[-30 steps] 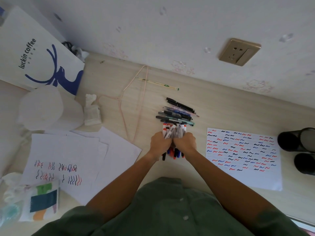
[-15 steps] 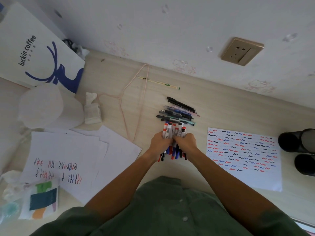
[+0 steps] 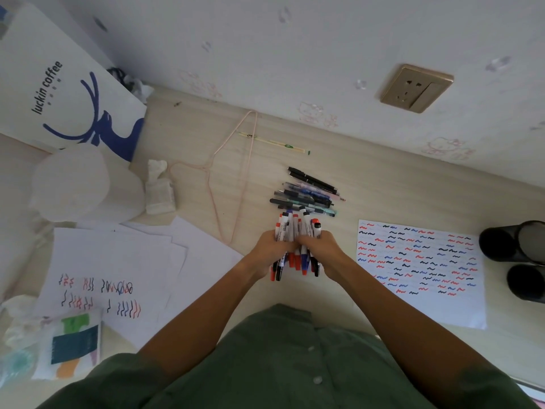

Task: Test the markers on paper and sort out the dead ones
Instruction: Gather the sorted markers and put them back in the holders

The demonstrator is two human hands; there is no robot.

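A bundle of whiteboard markers (image 3: 296,240) is gripped by the left hand (image 3: 272,250) and the right hand (image 3: 323,249) together, above the table (image 3: 383,196), just left of the test sheet (image 3: 418,270) and just below the row of pens (image 3: 306,196).

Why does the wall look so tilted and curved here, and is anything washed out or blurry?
Head view: the wide-angle lens bends the wall edge and slants the gold wall socket. Soft, even light, no hard shadows. The white roll of tissue at the left is overexposed, its detail lost. The bundle of red, blue and black markers in both hands stays fairly sharp; corners blur.
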